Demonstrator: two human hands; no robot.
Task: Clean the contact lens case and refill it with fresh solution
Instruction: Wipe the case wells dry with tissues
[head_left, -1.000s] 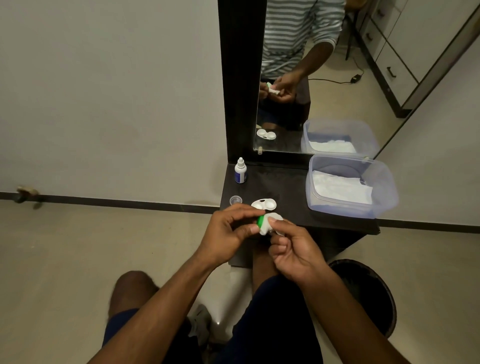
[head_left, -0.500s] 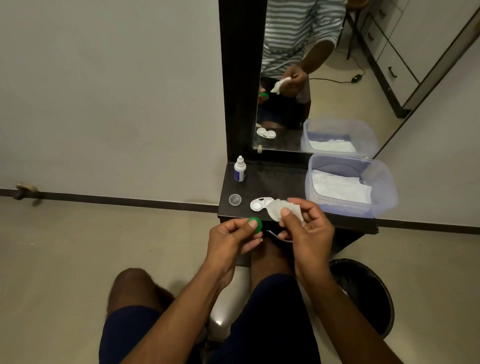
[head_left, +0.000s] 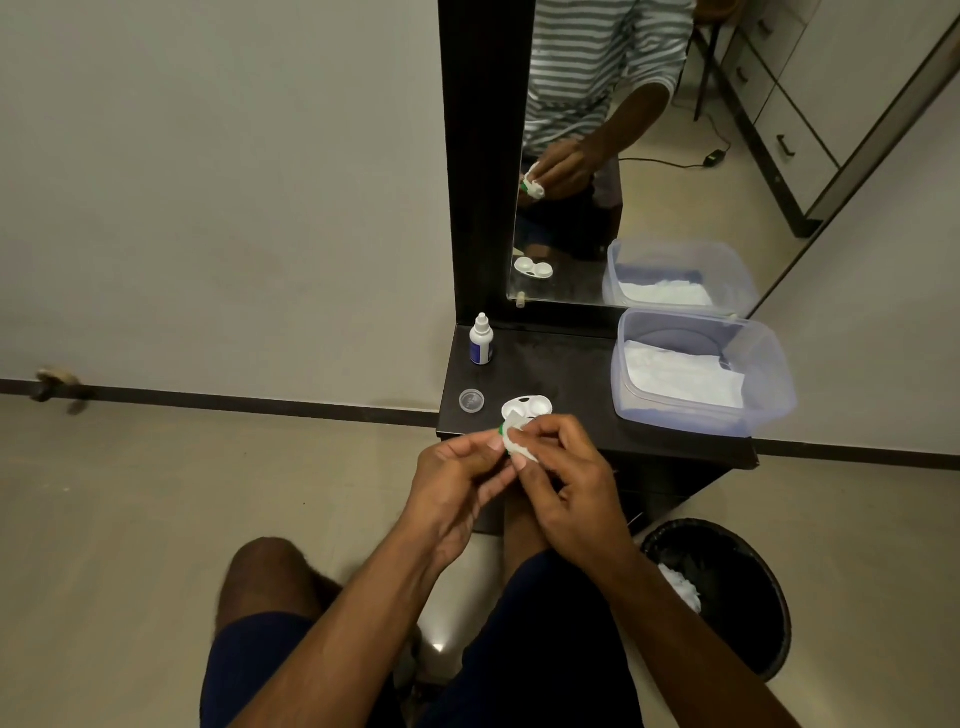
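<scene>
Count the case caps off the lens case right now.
2: a clear cap lying on the dark shelf, and a green cap held in the left hand, mostly hidden by tissue.

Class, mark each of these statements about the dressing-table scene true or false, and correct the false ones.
1. The solution bottle stands upright on the table. True.
2. The hands hold the white lens case. False: it lies on the table; the left hand pinches a green cap, the right hand a tissue.
3. The plastic tub holds white tissues. True.
4. The bin sits left of the person's knees. False: it is on the right.
5. A clear cap lies on the table left of the case. True.
</scene>
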